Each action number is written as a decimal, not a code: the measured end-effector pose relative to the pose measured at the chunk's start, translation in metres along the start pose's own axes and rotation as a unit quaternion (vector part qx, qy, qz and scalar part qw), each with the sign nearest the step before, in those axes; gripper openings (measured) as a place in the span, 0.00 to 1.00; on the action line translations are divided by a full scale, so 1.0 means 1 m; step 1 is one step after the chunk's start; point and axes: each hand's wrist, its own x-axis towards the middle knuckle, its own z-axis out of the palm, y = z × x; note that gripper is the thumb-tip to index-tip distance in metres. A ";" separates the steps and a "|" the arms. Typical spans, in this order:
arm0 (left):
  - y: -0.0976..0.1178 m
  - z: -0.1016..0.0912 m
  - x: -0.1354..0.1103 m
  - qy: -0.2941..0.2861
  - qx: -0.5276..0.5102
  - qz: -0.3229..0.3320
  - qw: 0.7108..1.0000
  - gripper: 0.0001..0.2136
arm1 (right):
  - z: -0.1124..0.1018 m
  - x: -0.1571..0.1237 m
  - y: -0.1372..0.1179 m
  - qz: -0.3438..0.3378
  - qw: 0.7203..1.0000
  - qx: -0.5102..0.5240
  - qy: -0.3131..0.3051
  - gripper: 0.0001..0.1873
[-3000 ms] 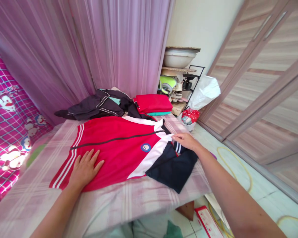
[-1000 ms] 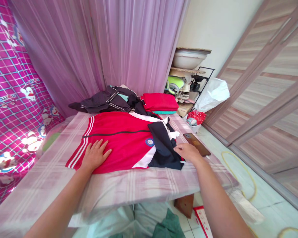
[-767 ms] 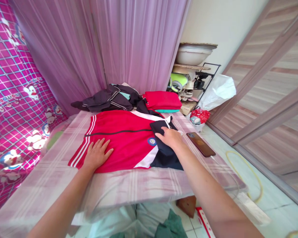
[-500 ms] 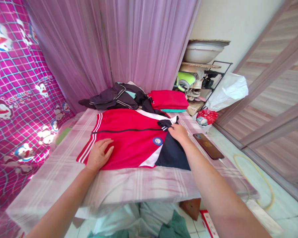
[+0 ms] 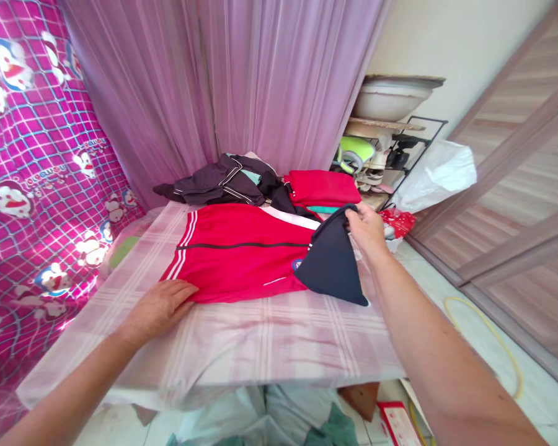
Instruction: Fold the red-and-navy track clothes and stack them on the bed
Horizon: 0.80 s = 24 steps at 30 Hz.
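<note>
A red sports jacket (image 5: 242, 254) with white stripes and a dark zip line lies flat on the checked pink tablecloth (image 5: 260, 341). My right hand (image 5: 366, 228) is closed on the jacket's navy sleeve (image 5: 332, 263) and holds it lifted above the jacket's right side. My left hand (image 5: 160, 303) lies flat, fingers together, on the jacket's near left corner.
A dark heap of clothes (image 5: 223, 183) and a folded red stack (image 5: 323, 187) sit at the table's far end before a pink curtain (image 5: 242, 80). A shoe rack (image 5: 385, 152) with a basin, a white bag (image 5: 439, 173) and a sliding wardrobe door (image 5: 516, 161) stand at right.
My right hand has gripped the navy sleeve and raised it off the jacket. My left hand slid toward the near left hem. The phone beside the jacket is no longer visible.
</note>
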 end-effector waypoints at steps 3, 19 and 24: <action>-0.002 -0.012 0.021 -0.027 0.015 -0.068 0.997 0.24 | 0.012 0.027 -0.004 -0.027 0.998 0.007 0.054 0.22; -0.001 -0.030 0.095 -0.073 0.121 -0.198 0.970 0.26 | -0.021 -0.063 0.031 0.075 0.950 -0.241 -0.182 0.22; -0.046 -0.024 0.052 -0.003 0.009 -0.246 0.969 0.29 | -0.022 -0.107 0.079 0.059 0.967 -0.107 -0.221 0.16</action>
